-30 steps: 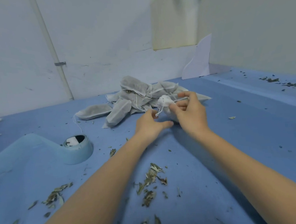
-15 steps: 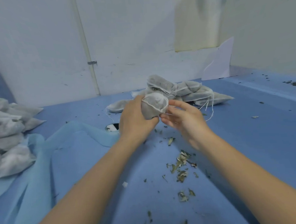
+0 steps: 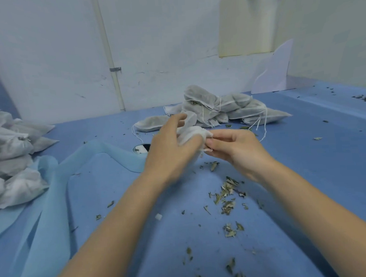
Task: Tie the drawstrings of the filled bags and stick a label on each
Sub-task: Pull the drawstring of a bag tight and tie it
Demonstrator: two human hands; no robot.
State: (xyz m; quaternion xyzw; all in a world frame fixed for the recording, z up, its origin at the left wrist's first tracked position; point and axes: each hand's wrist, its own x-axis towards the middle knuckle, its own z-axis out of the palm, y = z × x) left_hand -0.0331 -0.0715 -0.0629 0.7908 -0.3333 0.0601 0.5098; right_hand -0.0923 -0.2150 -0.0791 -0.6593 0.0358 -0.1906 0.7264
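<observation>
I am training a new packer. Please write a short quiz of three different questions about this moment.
1. True or false: both hands hold one filled bag.
2. Which hand pinches the bag's gathered end: A) left hand, B) right hand?
3. What lies scattered on the blue table near the forearms?

Key: 1 true. 2 B. 3 dried leaf bits.

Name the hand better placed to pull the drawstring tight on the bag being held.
Right. The right hand already pinches the string end beside the bag, while the left hand cradles the bag's body and looks busy steadying it.
</observation>
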